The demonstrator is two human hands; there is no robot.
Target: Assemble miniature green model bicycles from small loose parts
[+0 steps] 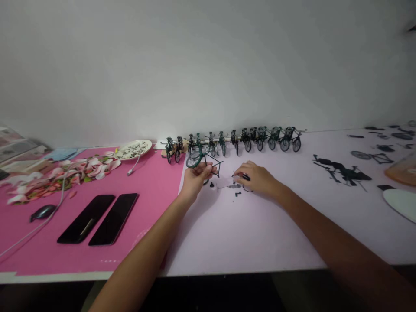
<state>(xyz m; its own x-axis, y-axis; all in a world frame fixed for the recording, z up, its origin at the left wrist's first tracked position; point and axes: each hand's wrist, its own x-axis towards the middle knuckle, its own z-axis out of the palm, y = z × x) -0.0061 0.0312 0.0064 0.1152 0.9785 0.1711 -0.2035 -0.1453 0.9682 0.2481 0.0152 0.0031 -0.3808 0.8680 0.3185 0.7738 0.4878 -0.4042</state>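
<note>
My left hand (196, 177) is closed on a partly built green miniature bicycle (203, 159), holding its frame with one wheel up to the left. My right hand (256, 177) rests on the pale table, fingers pinched on a small black part (246, 177). Between my hands lie several tiny loose parts (234, 187) and a thin black ring (248, 190). A row of several finished miniature bicycles (234, 139) stands along the wall behind my hands.
On the pink mat (149, 190) at left lie two black phones (100, 218), a grey mouse (43, 212), a cable, a pile of pink petals (58, 175) and a plate of small pieces (133, 149). Loose black bicycle parts (341, 171) are scattered at right, near a white plate (401, 203).
</note>
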